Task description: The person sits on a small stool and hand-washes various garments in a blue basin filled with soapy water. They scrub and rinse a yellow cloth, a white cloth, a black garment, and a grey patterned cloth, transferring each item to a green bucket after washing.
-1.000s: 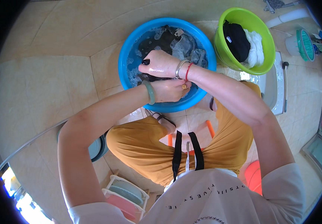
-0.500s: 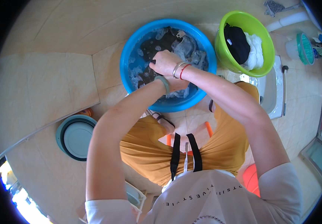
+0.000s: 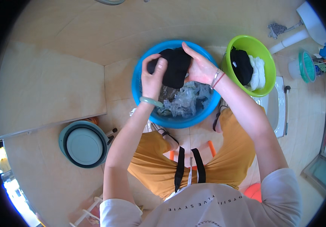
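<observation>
My left hand [image 3: 153, 73] grips a small piece of black cloth [image 3: 175, 68] by its left side, with the thumb bent over it. My right hand [image 3: 201, 67] is at the cloth's right edge, thumb stretched out, its other fingers partly hidden. The cloth is held above a round blue basin [image 3: 202, 117]. In the basin, grey-blue wet laundry [image 3: 185, 100] lies in water with suds. Whether the black piece is a sock or another garment, I cannot tell.
A lime-green bucket [image 3: 272, 75] at the basin's right holds black laundry [image 3: 241, 67] and white laundry [image 3: 258, 72]. Farther right are a white ceramic fixture [image 3: 274, 109] and a lined waste bin [image 3: 306, 66]. A grey-green basin [image 3: 84, 145] stands at the left.
Both hands have come up out of the basin and moved apart, now with the black cloth between them. The whole view has shifted, so basin and bucket appear lower.
</observation>
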Tool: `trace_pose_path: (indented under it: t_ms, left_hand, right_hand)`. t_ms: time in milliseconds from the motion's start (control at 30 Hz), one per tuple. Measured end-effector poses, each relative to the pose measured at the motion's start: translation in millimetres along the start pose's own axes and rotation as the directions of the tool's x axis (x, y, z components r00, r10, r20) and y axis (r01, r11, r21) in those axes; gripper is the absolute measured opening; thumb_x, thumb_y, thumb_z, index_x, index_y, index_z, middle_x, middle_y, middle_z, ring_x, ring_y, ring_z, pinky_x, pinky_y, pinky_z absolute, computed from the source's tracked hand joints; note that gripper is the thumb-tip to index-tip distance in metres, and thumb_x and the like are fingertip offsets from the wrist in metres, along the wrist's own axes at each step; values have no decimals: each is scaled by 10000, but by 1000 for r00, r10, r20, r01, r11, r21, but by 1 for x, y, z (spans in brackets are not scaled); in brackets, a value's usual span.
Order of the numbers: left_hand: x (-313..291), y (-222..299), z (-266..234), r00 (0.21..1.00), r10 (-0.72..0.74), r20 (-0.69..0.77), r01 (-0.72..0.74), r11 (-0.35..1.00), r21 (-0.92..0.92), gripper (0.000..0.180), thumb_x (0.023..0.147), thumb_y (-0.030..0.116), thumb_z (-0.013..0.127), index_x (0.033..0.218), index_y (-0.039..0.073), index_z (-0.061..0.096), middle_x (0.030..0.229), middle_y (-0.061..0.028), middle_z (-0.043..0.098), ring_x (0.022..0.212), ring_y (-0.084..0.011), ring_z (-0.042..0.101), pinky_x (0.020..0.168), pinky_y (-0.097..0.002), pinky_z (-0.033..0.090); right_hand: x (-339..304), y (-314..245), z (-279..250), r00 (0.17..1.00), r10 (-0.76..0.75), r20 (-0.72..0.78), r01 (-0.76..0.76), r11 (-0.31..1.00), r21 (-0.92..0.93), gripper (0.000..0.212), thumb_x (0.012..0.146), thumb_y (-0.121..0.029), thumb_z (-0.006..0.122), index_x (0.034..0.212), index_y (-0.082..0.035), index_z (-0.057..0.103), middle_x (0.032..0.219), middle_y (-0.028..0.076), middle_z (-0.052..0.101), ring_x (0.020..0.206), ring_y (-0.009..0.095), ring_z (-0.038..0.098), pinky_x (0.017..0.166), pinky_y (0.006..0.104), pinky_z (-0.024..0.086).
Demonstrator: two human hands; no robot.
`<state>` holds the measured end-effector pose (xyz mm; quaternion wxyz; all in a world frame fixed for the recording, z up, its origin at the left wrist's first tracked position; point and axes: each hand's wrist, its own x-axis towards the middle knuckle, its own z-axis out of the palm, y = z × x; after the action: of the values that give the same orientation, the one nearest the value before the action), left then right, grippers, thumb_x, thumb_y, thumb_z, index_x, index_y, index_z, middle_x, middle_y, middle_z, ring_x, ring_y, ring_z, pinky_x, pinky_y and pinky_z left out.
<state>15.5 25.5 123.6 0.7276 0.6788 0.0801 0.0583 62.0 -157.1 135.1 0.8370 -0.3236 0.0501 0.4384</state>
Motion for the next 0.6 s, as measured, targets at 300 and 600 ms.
trace_pose_path:
  t_ms: [300,600]
  left_hand:
    - [5,-2,-41,835,-499,232,550,741,-385,586,890,484,618,1348,141,492,1373,-37,515,1260,-222,460,1024,-461,347]
    - [-5,21,-13,936,-352,21,348,912,-217,479,881,489,641,1233,171,575,1210,-23,603,1125,-192,534,898,-461,418]
  right_hand:
    - [-14,-7,-17,928,-326,-180,93,671,-736,694,797,-377,761,1332,-29,488,1203,41,560,1035,129,556,818,312,476]
    - [-22,4,2,967,-235,-101,192,927,-321,577,832,-292,744,1295,-30,522,1227,64,596,1100,153,573,903,330,485]
